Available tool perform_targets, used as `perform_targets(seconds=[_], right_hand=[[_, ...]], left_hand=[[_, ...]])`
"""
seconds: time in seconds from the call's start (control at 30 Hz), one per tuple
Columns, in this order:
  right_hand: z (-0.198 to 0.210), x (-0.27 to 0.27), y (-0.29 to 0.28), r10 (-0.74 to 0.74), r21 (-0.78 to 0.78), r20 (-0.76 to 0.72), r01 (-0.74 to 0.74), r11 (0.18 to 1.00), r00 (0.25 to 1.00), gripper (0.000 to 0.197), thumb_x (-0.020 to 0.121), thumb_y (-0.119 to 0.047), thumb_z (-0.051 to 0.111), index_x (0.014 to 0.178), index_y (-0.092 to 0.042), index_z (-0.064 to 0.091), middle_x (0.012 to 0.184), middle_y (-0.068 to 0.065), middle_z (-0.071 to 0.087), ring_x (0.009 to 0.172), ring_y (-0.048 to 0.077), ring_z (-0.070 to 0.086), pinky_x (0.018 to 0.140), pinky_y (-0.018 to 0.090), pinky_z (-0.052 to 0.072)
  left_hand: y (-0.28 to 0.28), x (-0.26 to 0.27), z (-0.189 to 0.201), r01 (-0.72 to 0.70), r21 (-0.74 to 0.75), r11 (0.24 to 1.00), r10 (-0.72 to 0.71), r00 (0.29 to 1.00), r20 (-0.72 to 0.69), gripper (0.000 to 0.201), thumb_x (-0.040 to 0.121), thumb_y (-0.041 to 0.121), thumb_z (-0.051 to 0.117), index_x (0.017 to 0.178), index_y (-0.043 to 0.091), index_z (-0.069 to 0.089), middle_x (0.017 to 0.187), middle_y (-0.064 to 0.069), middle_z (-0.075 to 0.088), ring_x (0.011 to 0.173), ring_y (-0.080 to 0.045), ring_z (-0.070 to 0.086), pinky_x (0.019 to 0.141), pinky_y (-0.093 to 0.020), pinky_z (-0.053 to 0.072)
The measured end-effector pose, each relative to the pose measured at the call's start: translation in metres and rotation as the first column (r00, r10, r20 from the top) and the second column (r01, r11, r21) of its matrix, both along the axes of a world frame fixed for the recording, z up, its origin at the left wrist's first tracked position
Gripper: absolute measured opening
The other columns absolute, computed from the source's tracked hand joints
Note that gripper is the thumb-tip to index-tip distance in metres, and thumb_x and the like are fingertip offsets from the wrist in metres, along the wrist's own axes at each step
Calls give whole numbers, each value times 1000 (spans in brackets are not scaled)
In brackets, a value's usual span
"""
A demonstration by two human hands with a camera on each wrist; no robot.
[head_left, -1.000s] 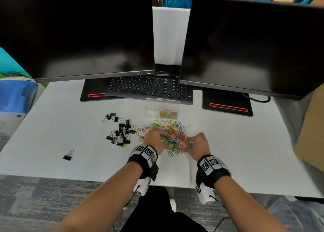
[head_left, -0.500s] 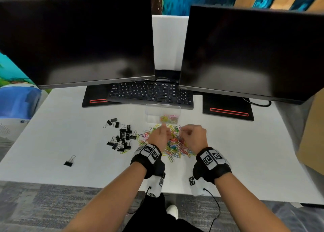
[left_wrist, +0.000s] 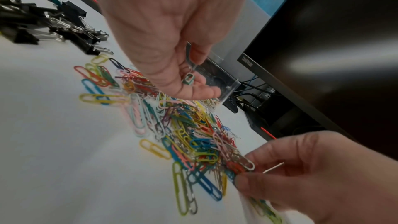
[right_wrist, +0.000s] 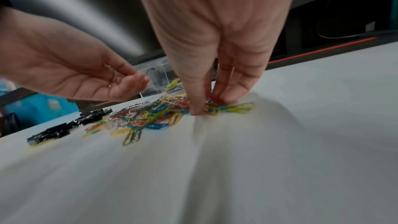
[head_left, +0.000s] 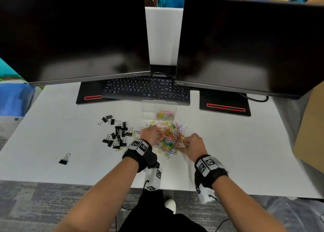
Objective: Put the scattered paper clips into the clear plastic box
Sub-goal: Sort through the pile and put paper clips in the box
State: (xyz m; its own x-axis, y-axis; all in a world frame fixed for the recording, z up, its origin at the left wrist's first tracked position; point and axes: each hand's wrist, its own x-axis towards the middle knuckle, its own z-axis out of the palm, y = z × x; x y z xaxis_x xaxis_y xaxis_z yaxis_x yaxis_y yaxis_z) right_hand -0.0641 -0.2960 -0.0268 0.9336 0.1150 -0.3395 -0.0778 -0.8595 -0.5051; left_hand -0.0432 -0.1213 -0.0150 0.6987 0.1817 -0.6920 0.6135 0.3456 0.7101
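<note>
A heap of coloured paper clips [head_left: 171, 137] lies on the white table, just in front of the clear plastic box [head_left: 158, 109], which holds some clips. My left hand [head_left: 152, 135] hovers over the heap's left side; in the left wrist view its curled fingers [left_wrist: 200, 89] hold a small clip. My right hand [head_left: 191, 144] is at the heap's right edge, thumb and fingers [right_wrist: 194, 106] pressed down and pinching a few paper clips [right_wrist: 213, 105]. The left wrist view shows the same pinch by the right hand [left_wrist: 247, 171].
Black binder clips [head_left: 117, 133] lie in a group left of the heap, with one stray binder clip [head_left: 64, 159] further left. A keyboard [head_left: 145, 89] and two dark monitors [head_left: 73, 35] stand behind the box. The table edge [head_left: 157, 188] is close to me.
Half a second ago both hands were up by the box. They have come back toward me onto the heap, and the right hand now pinches clips at its right edge.
</note>
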Motion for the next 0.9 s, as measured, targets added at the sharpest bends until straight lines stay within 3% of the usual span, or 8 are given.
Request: perform_targets(seconds=[0.1,0.3,0.4,0.5,0.57,0.67,0.77,0.9], right_hand=[[-5,2,6,-8,-20,57,9,1000,998,11,81,-18,68,84,-9,75,87,13,63,83,27,62,64,20,34],[18,20,11,-72,118,168,53,992,983,15,84,-8,64,91,-10,77,89,8,73,85,22,66,74,16,42],[44,26,29,-65,230,236,9,973,970,13,83,-8,67,92,-7,76,91,8,73,82,18,65,79,18,47],[57,30,43,6,278,217,-68,958,976,12,82,-7,68,91,-7,75,90,7,74,77,12,61,84,25,52],[58,37,45,-26,292,190,-31,956,982,18,83,-7,67,99,-8,73,97,6,73,82,13,64,84,23,52],[57,47,39,-84,328,181,20,944,980,24,83,-6,66,106,-9,71,103,4,72,78,9,61,76,12,47],[53,56,33,-121,303,197,57,951,973,21,83,-7,65,104,-10,71,102,3,72,75,7,59,73,9,43],[37,54,24,-88,210,97,65,975,991,19,85,-9,65,103,-7,71,103,7,72,80,10,58,78,15,43]], left_hand=[[-5,0,2,8,3,1000,-8,1000,8,33,101,18,38,78,2,54,71,-12,57,58,-19,56,48,-21,49],[-17,3,9,8,-24,1000,-8,1000,5,42,103,26,31,79,1,54,77,-15,58,67,-22,58,67,-28,50],[-23,4,13,15,-72,997,-15,1000,-2,54,103,39,25,94,-3,57,82,-17,62,72,-24,62,71,-31,54],[-25,3,20,-38,-132,991,35,999,-22,62,101,43,27,112,-10,57,76,-19,58,67,-22,61,74,-35,56],[-21,5,20,-60,-157,986,55,998,-36,53,102,38,33,108,-9,57,69,-14,61,66,-22,62,81,-39,57],[-12,8,21,-97,-184,978,86,994,-64,29,100,17,43,83,-3,55,58,-10,60,62,-20,59,59,-30,59],[1,12,20,-100,-170,980,91,994,-62,15,96,4,48,84,-2,55,74,-14,57,67,-19,57,47,-21,55],[13,22,28,-10,-85,996,13,999,36,11,92,-2,53,85,-1,62,63,-8,65,69,-17,51,61,-25,50]])
